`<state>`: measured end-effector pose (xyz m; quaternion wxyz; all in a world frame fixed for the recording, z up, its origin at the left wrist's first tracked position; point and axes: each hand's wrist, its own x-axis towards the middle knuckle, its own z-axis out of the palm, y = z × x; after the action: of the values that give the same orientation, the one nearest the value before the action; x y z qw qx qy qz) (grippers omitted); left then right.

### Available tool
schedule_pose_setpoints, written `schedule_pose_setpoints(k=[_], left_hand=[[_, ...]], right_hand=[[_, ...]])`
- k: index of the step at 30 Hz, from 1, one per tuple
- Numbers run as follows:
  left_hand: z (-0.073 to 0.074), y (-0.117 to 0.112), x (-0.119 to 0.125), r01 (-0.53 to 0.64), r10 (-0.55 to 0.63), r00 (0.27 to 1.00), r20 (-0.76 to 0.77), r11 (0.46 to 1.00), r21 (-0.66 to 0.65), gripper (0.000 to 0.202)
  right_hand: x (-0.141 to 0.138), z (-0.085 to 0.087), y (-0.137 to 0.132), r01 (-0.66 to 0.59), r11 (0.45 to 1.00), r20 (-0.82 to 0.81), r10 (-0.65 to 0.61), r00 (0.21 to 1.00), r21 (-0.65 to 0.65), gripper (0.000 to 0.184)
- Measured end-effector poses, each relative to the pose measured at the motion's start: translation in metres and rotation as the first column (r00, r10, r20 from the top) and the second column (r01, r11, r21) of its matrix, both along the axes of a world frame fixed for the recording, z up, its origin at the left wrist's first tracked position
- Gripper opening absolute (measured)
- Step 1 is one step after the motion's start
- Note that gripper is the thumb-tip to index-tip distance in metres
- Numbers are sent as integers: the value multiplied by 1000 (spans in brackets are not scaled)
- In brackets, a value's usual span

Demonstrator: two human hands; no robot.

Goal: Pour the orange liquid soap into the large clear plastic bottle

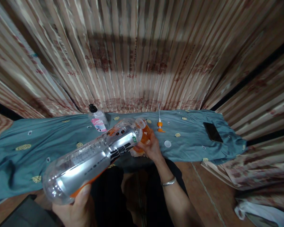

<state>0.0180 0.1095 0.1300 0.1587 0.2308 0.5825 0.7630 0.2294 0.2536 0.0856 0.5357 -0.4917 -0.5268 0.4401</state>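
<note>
My left hand point(75, 205) grips the base of a large clear plastic bottle point(92, 157) that is tipped on its side, neck pointing away towards an orange container point(145, 137). My right hand point(151, 146), a silver bracelet on its wrist, is wrapped round that orange container at the bottle's mouth. Both are held over the near edge of a teal patterned cloth point(26, 157). An orange pump head with a white tube point(159, 123) and a small white cap point(167, 143) lie on the cloth just beyond my right hand.
A small clear bottle with a black pump and pink label point(97, 120) stands on the cloth at the back. A dark phone point(212, 131) lies at the right. Striped curtains point(142, 56) hang behind. A white bag point(262, 212) lies on the floor at lower right.
</note>
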Motion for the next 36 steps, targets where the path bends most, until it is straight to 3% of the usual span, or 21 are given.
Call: schedule_pose_setpoints(k=[21,30,36], left_hand=[[-2,9,-3,-19,24,997,-78,997,70,52],[-6,4,-2,10,-4,997,-72,997,78,56],[-7,2,-1,58,-43,990,-136,992,114,46]], right_hand=[[0,0,0,-14,1000,0,14,1000,3,69],[0,-3,2,-2,1000,22,2,1000,19,71],[1,-5,1,-9,999,15,8,1000,34,74]])
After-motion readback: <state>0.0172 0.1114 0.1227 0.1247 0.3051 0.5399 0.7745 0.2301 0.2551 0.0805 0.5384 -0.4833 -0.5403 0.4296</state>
